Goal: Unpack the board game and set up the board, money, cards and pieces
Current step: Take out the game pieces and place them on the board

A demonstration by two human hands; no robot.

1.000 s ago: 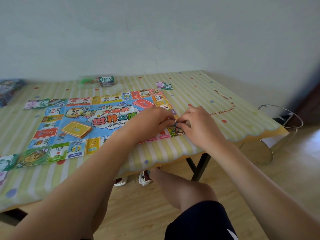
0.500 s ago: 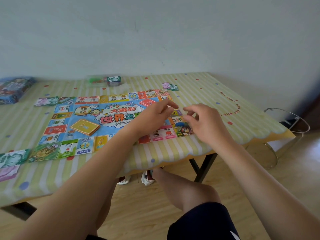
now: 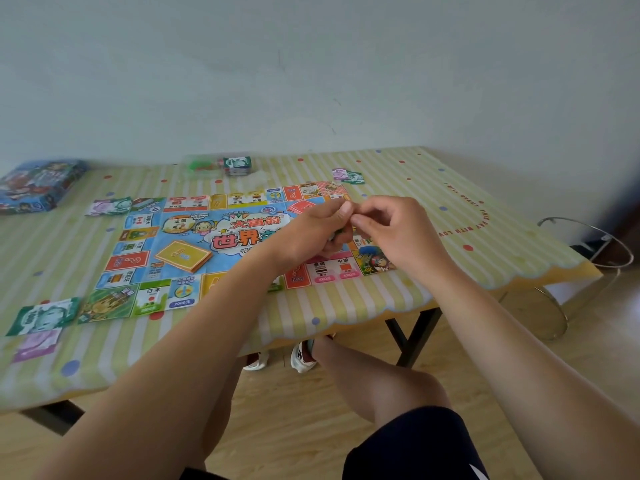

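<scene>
1. The table [image 3: 398, 299], under a yellow striped cloth with dots, fills the middle of the view and stands against a pale wall.
2. The board [image 3: 194, 233] lies unfolded and flat on the cloth, its near right corner close to the table's edge.
3. The game box [image 3: 38, 185] sits at the far left of the table, well apart from the board.
4. The left hand [image 3: 308, 233] hovers over the board's right side with its fingers curled. A small greenish piece [image 3: 333, 237] peeks out from under them (too hidden to say what it is).
5. The right hand [image 3: 401, 230] is raised just beside the left, fingers bent, its thumb and forefinger meeting the left hand's fingertips. I cannot tell whether it pinches anything.
6. Money lies off three of the board's corners:
   - a green note [image 3: 41, 317] with a purple note [image 3: 38, 344] at the near left;
   - a far-left pair of notes [image 3: 110, 206];
   - a far-right pair of notes [image 3: 348, 175].
7. The yellow card deck [image 3: 183, 256] rests tilted on the board's blue centre, left of the hands.
8. The red card deck [image 3: 304, 206] lies on the board and is partly covered by the left hand.
9. A bundle of notes [image 3: 237, 165] stands at the table's far edge, beside a clear bag [image 3: 202, 165] with green bits inside.
</scene>
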